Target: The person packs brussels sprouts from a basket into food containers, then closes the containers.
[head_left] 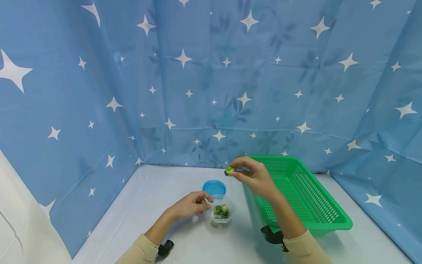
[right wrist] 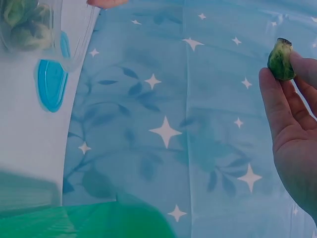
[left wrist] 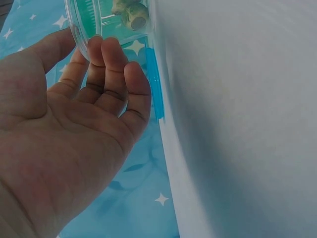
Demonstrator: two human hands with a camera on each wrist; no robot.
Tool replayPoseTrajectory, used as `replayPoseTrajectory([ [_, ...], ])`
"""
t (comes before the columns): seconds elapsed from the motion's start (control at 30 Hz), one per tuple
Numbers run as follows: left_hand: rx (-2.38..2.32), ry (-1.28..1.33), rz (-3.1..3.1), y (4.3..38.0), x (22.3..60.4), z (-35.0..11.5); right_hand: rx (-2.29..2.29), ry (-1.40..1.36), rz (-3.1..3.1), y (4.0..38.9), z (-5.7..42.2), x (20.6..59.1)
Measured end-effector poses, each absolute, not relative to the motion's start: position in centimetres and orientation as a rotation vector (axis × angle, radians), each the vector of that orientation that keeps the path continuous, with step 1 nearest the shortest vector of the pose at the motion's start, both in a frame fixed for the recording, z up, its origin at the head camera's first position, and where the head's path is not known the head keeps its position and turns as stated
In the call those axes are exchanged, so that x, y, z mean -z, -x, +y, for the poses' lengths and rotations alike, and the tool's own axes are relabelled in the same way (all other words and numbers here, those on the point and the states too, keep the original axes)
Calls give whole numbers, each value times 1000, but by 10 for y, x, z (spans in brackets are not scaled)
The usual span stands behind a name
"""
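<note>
In the head view my right hand (head_left: 257, 178) pinches a Brussels sprout (head_left: 229, 170) between thumb and fingertips, raised above the table. The right wrist view shows the same sprout's (right wrist: 281, 60) browned cut end pointing up. My left hand (head_left: 191, 206) is beside a small clear plastic container (head_left: 221, 220), its fingers loosely bent. From the left wrist, the fingertips (left wrist: 115, 49) overlap the container's round rim (left wrist: 74, 29). Several sprouts (head_left: 225, 210) lie inside that container. Just behind it is a round blue lid (head_left: 214, 187).
A large green plastic basket (head_left: 336, 205) with slotted sides stands at the right, partly behind my right hand and forearm. The white table (head_left: 132, 220) ends at a blue curtain (head_left: 197, 91) printed with stars. Dark wrist-camera mounts (head_left: 271, 235) hang at both wrists.
</note>
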State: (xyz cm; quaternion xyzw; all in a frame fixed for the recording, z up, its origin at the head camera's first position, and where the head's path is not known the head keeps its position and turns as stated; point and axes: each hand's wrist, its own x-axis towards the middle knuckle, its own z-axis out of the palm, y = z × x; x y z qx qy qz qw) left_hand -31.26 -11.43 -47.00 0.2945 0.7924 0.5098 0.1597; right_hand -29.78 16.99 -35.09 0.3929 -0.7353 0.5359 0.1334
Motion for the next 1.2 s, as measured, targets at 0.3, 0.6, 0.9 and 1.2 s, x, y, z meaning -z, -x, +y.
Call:
replayPoseTrajectory([
  [0.3,-1459,-826,2264,310,470,-115,-1570,-1118,-2115,295,169,360],
  [0.6,-1454,-823,2274,310,471,-115,-1579,-1093,-2107,294,168,369],
  [0.9,-1432,-837,2282,313,470,-112,-1577,-1076,-2136,295,168,376],
  [1.2,-1443,-829,2293,312,469,-112,-1585,-1114,-2141,300,167,383],
])
